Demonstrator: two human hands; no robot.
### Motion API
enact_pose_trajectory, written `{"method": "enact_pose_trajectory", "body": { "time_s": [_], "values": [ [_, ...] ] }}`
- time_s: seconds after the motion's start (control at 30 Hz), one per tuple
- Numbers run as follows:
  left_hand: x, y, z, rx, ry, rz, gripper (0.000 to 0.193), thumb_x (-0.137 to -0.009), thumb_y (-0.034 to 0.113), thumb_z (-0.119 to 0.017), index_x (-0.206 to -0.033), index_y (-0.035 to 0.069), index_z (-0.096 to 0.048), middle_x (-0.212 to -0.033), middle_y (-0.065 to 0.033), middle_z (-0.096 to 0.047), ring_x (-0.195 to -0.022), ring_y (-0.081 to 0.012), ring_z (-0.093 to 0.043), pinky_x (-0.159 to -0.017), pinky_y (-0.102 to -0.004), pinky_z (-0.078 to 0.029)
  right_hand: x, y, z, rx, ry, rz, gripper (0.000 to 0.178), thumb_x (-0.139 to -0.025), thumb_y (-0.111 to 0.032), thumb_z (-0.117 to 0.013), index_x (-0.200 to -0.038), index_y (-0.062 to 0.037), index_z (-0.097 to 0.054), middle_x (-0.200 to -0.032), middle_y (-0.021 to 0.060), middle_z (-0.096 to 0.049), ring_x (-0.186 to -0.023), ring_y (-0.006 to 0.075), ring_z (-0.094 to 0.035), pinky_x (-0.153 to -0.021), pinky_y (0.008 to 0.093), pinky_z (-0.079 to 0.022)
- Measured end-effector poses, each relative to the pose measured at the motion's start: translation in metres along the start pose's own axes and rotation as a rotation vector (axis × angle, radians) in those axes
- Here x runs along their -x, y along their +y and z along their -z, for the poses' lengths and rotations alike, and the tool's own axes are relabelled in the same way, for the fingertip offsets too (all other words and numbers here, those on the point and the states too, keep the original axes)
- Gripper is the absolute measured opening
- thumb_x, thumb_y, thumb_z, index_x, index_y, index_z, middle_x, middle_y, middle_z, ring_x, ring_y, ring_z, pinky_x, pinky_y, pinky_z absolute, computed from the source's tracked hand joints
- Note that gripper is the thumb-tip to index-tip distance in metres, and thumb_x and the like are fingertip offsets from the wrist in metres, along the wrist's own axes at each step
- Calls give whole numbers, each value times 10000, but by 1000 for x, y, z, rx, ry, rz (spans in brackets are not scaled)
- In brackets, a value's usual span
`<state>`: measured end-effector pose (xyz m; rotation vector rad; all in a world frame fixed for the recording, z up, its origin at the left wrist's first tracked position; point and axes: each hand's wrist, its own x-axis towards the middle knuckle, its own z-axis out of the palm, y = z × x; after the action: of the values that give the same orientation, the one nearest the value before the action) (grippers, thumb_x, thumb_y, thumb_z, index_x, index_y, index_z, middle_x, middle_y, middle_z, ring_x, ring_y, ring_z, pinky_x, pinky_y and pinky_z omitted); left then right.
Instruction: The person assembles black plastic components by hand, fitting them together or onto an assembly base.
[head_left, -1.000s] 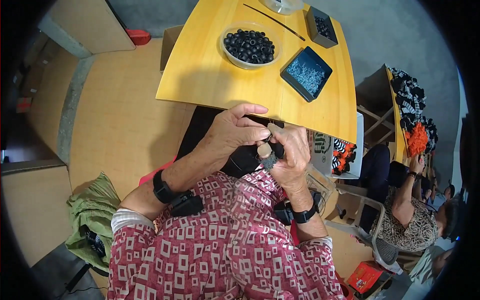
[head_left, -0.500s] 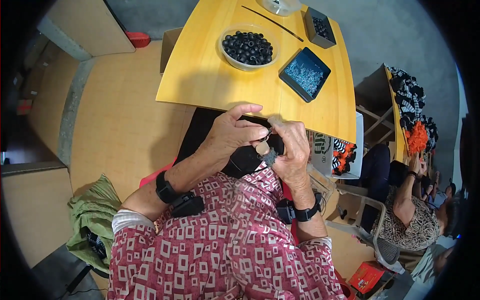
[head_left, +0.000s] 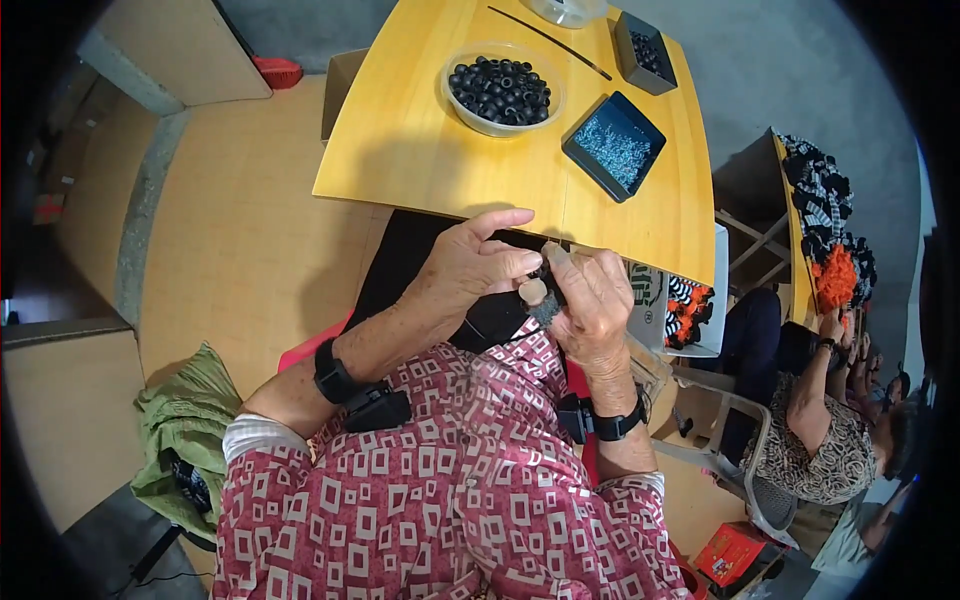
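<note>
Above my lap, near the front edge of the yellow table (head_left: 380,110), both hands meet at a small handmade piece (head_left: 535,292) with a round beige part and grey fuzz below it. My right hand (head_left: 592,300) is closed on it, with the thumb and finger at its upper end. My left hand (head_left: 462,265) pinches at a small dark part at the top of the piece; its index finger stretches out above. The fingertips hide much of that dark part, so its kind is unclear. Black cloth (head_left: 410,255) lies under the hands.
On the table stand a clear bowl (head_left: 490,130) of black beads, a dark tray (head_left: 642,118) of tiny bluish beads, a dark box (head_left: 658,86) and a thin stick (head_left: 550,43). A white box (head_left: 716,262) stands to the right, near another person (head_left: 820,440). A green sack (head_left: 185,430) lies left.
My right hand has shifted slightly right, its fingers closer over the top of the piece. The beige part has turned a little. My left hand keeps its pinch.
</note>
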<state>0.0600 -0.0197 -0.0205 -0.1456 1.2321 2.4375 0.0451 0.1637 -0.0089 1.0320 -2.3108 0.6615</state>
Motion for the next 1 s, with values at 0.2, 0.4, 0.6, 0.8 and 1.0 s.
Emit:
{"method": "enact_pose_trajectory", "body": {
  "time_s": [0.2, 0.4, 0.6, 0.8, 1.0],
  "values": [
    [-5, -2, 0, -13, 80, -9, 406, -889, 187, -653, -1218, -9, -517, -1033, -103, -638, -880, -123, -624, -774, -245, -511, -3, -5, -4, -29, 71, -17, 311, -714, -162, -781, -937, 24, -667, -733, 93, -614, -679, 249, -581, -639, 344, -473],
    [-13, -1, -7, -35, 99, -68, 330, -969, 262, -528, -1189, 16, -540, -1059, -84, -633, -1001, -128, -588, -883, -275, -468, -7, -11, -8, -38, 70, -40, 267, -712, -134, -776, -904, 10, -659, -696, 77, -588, -659, 239, -570, -620, 332, -466],
    [-21, 4, -21, -120, -36, -130, 395, -1019, 306, -378, -1178, -23, -529, -1098, -126, -618, -1066, -182, -578, -939, -310, -447, -8, -11, -13, -73, 58, -23, 289, -713, -144, -738, -942, 11, -651, -697, 77, -566, -654, 248, -559, -615, 343, -459],
    [-29, -5, -21, -5, -193, -141, 528, -1023, 417, -307, -1204, -37, -508, -1155, -167, -594, -1084, -216, -569, -982, -343, -427, -2, -11, -20, -126, 31, -53, 296, -720, -128, -716, -966, 17, -638, -699, 91, -553, -654, 263, -552, -631, 349, -457],
    [-28, -9, -20, 183, -166, 29, 549, -1021, 434, -296, -1186, -35, -526, -1157, -162, -593, -1061, -206, -570, -972, -335, -430, -3, -13, -27, -179, 21, -58, 244, -737, -119, -714, -922, 19, -635, -695, 97, -546, -654, 264, -552, -621, 353, -456]
  ]
}}
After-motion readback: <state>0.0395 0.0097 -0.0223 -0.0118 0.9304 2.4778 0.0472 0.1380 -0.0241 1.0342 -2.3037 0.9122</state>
